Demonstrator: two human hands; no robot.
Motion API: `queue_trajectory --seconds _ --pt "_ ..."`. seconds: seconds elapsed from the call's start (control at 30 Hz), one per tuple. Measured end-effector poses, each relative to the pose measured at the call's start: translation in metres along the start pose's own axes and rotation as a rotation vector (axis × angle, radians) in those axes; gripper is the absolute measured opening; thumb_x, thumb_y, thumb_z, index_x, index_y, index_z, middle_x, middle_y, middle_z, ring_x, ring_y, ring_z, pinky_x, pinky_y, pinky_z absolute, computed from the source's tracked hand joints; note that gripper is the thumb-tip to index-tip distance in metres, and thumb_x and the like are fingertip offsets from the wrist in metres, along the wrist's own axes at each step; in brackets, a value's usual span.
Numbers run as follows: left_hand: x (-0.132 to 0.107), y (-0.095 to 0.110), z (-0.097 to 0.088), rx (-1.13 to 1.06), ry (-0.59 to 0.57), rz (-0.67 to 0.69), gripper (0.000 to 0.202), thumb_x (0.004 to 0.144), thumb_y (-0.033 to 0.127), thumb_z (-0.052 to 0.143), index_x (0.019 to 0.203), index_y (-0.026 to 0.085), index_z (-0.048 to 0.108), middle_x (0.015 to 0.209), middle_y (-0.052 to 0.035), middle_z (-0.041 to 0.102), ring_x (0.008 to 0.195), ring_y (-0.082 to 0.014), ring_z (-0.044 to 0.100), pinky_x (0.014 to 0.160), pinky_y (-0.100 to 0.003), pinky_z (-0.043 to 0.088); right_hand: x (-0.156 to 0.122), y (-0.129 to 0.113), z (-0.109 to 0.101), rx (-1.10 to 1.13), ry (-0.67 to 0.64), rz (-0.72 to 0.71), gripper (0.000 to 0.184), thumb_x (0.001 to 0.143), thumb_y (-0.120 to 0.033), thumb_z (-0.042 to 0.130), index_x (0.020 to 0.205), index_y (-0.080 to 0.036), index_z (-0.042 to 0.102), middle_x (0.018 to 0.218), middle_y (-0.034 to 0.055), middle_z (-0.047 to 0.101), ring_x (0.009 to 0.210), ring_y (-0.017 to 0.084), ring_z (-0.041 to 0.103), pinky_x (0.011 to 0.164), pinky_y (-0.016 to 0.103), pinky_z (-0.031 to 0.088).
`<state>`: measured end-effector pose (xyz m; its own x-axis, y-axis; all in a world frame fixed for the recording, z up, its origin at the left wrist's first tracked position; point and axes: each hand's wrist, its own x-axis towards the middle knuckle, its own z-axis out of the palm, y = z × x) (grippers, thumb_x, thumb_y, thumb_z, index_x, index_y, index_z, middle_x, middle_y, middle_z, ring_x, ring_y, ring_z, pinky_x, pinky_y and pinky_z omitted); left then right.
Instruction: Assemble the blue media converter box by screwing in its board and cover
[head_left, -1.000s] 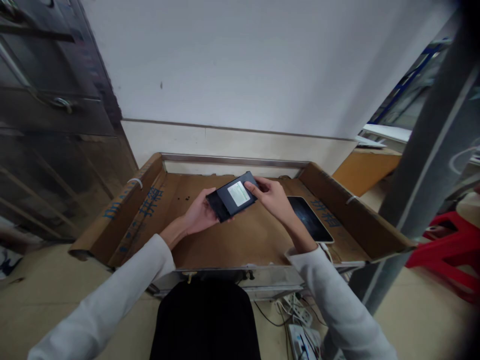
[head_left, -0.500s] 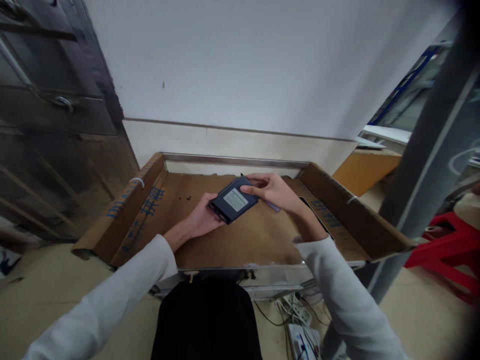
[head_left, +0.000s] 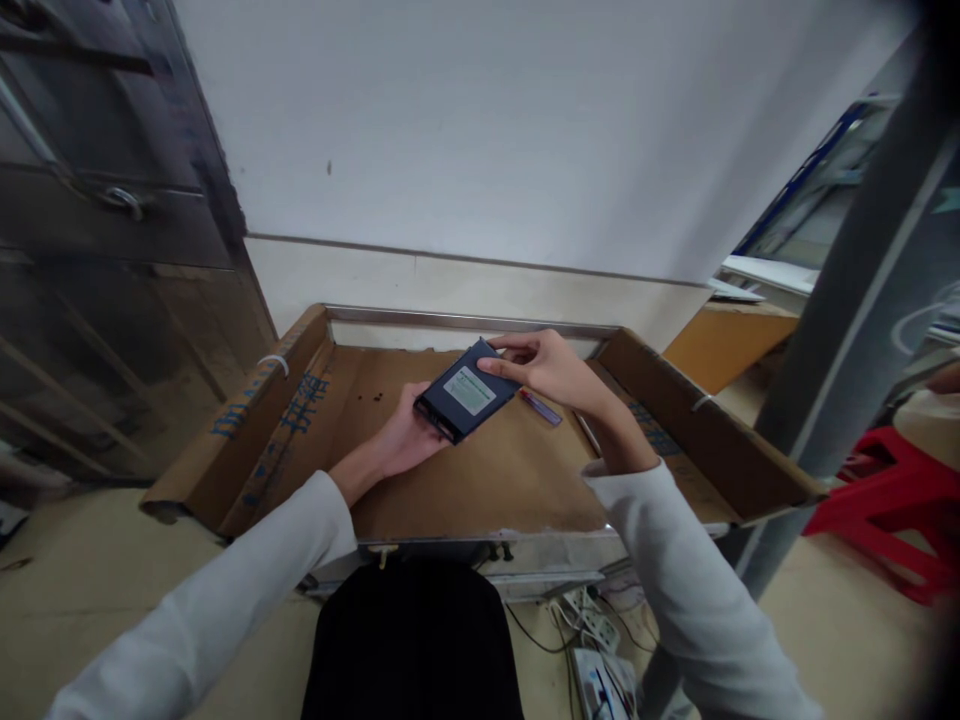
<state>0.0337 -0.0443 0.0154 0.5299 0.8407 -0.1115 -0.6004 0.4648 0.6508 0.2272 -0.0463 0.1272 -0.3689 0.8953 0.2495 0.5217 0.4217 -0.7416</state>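
Observation:
A dark flat electronics box [head_left: 468, 392] with a pale printed label is held tilted above the cardboard-lined bench [head_left: 480, 500]. My left hand [head_left: 401, 442] supports its lower left side from beneath, fingers partly hidden behind it. A connector opening shows on the box's near left end. My right hand [head_left: 551, 372] grips the upper right end, thumb on the labelled face and the other fingers behind the edge. Under that hand lies a thin red-and-purple stick-shaped tool [head_left: 541, 408] on the cardboard. Several tiny dark pieces [head_left: 369, 398], perhaps screws, lie to the left.
Folded cardboard walls [head_left: 697, 425] rise at both sides of the bench. A flat thing with a thin edge [head_left: 587, 432] lies partly hidden by my right forearm. A grey post [head_left: 840, 300] and red stool [head_left: 885, 510] stand right; power strips [head_left: 596, 620] and cables are below.
The box has tilted and moved slightly up; the toothed strip along its upper left edge no longer shows. My right hand has risen slightly, exposing more of the stick-shaped tool.

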Motion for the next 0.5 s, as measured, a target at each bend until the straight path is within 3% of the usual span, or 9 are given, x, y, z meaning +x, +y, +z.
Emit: queue_trajectory --seconds 0.27,0.5 --pt "-0.002 0.002 0.001 -0.001 0.025 0.028 0.031 0.087 0.038 0.045 0.097 0.015 0.063 0.095 -0.0123 0.068 0.089 -0.0248 0.062 0.078 -0.037 0.046 0.0 -0.002 -0.015 -0.083 0.119 -0.056 0.043 0.076 -0.052 0.063 0.096 -0.017 0.076 0.076 0.0049 0.07 0.065 0.016 0.058 0.059 0.028 0.045" --pt "-0.004 0.005 0.006 -0.071 0.062 -0.012 0.029 0.088 0.035 0.046 0.094 0.013 0.064 0.094 -0.0121 0.069 0.091 -0.0244 0.063 0.081 -0.037 0.047 0.007 0.003 -0.016 -0.08 0.023 -0.025 0.044 0.08 -0.054 0.058 0.094 -0.016 0.075 0.081 0.0046 0.072 0.069 0.016 0.06 0.061 0.027 0.046"
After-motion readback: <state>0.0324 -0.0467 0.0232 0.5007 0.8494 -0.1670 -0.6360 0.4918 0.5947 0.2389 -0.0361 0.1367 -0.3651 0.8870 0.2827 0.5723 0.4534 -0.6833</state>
